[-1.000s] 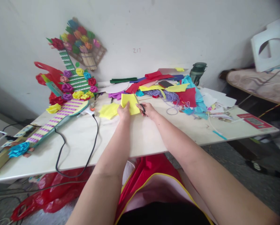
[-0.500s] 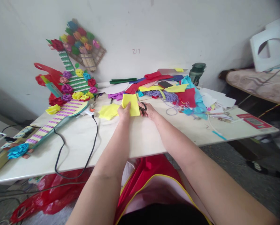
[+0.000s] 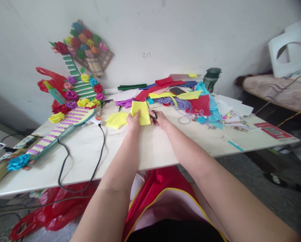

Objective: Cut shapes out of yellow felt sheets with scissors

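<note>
My left hand [image 3: 133, 120] is closed on a squarish yellow sheet [image 3: 141, 111], thumb on top; whether it is crepe paper or cloth I cannot tell. In my right hand [image 3: 161, 120] is a pair of scissors with black handles [image 3: 154, 114], at the sheet's right edge. Their blades point away from me along that edge and are hard to make out. Just left of my left hand, another yellow piece [image 3: 116, 120] lies flat on the white table [image 3: 160, 148].
Behind my hands lies a heap of coloured sheets [image 3: 162, 85] with a phone [image 3: 177, 90] and purple yarn [image 3: 177, 102]. A dark green bottle [image 3: 212, 79] stands by the wall. At left are a flower-decorated striped craft [image 3: 64, 126], a black cord [image 3: 102, 151] and a red bag [image 3: 51, 84].
The right hand's fingers on the scissor handles have shifted slightly. The yellow sheet and my left hand stay almost where they were.
</note>
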Tool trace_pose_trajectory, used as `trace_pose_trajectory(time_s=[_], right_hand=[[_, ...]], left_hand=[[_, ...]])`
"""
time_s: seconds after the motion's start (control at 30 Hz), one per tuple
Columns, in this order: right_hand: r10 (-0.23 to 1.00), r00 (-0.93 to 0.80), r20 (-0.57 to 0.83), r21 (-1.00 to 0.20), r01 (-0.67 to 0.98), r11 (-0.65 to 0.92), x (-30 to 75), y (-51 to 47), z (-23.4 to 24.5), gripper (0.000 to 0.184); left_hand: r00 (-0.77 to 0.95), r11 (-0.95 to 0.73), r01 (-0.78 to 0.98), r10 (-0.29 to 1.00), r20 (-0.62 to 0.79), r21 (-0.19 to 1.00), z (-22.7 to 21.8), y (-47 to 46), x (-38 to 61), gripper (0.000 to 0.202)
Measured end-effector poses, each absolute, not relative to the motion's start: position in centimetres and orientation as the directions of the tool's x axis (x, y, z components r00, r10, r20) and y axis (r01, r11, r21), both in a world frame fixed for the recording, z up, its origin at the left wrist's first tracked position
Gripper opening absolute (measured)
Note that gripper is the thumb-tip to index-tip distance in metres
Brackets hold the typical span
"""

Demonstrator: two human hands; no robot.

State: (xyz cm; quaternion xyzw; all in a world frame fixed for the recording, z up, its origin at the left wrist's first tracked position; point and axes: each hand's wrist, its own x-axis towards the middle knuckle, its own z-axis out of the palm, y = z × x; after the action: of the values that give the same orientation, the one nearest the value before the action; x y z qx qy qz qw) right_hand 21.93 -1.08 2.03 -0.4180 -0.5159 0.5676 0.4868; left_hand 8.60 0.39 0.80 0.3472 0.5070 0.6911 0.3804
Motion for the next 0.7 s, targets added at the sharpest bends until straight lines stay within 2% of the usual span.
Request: trace_pose_trajectory(time_s=[0.23,0.5,0.7], right_hand=[[0.99,-0.142,0.003,-0.99,-0.143,-0.017,21.72,-1.33,2.37,0.037],[0.994,-0.095,0.058,-0.996,-0.078,0.05,21.62,-0.9,1.97,0.036],[0.985,-0.171,0.039,-0.992,-0.122,0.018,22.13,-1.0,2.01,0.036]], left_hand=[[-0.475,-0.214,-0.171,0.873,0.11,0.962,0.43,0.75,8.54,0.023],[-0.476,-0.213,-0.206,0.874,0.093,0.955,0.89,0.3,8.72,0.018],[-0.468,-0.221,-0.203,0.878,0.103,0.954,0.55,0.64,8.28,0.021]])
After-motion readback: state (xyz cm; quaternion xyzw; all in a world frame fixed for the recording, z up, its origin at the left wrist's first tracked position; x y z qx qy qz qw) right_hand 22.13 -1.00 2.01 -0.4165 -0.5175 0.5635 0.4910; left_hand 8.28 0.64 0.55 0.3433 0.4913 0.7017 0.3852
